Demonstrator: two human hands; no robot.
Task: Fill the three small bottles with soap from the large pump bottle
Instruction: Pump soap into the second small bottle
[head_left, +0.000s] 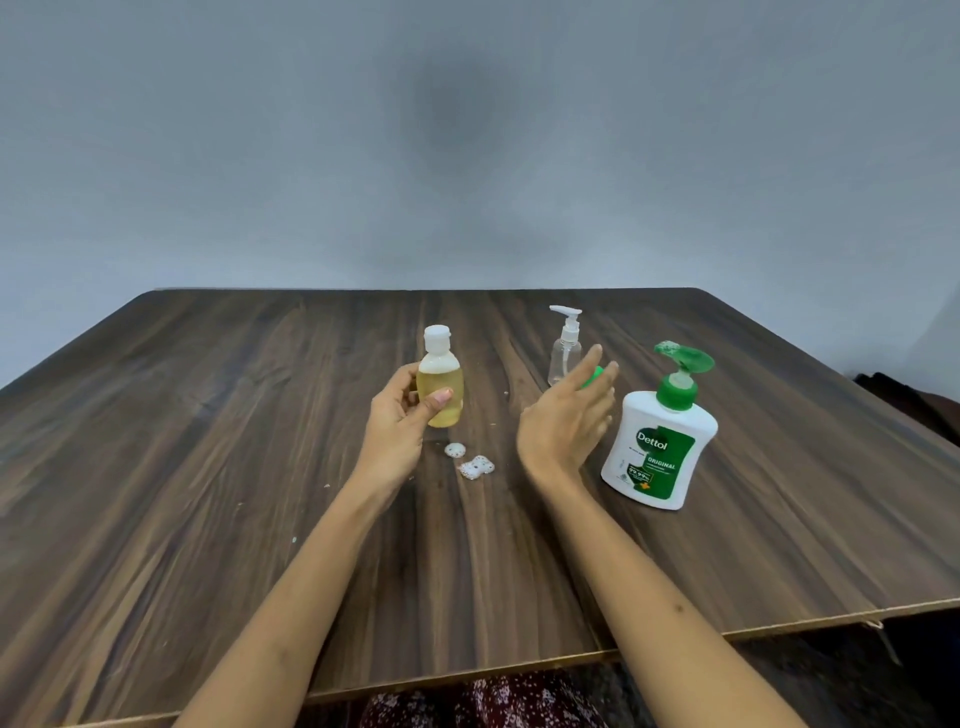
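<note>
Fingers of the left hand (397, 415) grip the capped, filled small bottle (440, 387); right hand's (569, 415) spread open should steadily take the bottle at two o'clock.

A dark wood-grain table (208, 467) with a pale edge strip stands against a plain grey-blue wall (260, 130). A diffuse shadow falls on the wall above the table's centre. Dark patterned fabric (483, 701) shows below the near table edge.

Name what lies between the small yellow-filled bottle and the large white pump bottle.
In the head view, the open right hand lies between the small yellow-filled bottle and the large white pump bottle, part-hiding something green.
</note>
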